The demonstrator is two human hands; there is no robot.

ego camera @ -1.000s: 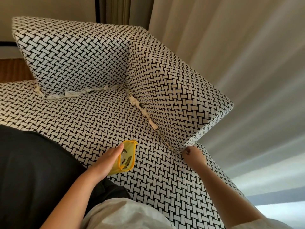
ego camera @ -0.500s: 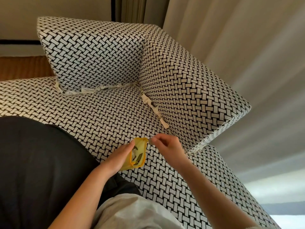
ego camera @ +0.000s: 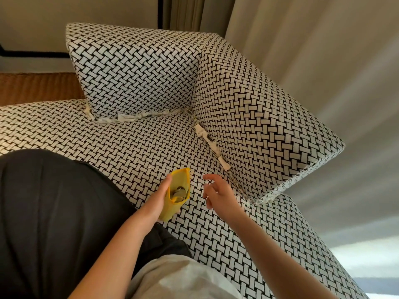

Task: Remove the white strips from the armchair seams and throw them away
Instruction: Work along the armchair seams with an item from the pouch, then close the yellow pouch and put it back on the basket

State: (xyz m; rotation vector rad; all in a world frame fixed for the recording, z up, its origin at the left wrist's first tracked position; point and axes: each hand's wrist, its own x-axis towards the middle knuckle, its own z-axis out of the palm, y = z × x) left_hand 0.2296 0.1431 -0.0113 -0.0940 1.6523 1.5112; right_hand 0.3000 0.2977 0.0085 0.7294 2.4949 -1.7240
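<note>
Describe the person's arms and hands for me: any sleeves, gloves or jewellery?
The left hand and right hand are ungloved, and both forearms are bare to the picture's edge, with no sleeve or watch showing. Small bright glints on the right hand's fingers may be rings, but they are too small to be sure. The pale grey fabric between the arms is likely a top.

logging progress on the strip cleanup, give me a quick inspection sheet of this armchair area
surface: armchair seat, black-and-white weave
job's things: white strip in the side seam; second strip in the back seam; yellow pouch with scraps inside
clutter: dark fabric over the seat's lower left
hands: left hand grips the pouch; right hand beside it, fingers loose, holding nothing
cables: nothing seen
surroundings: curtain on the right; wall behind
</note>
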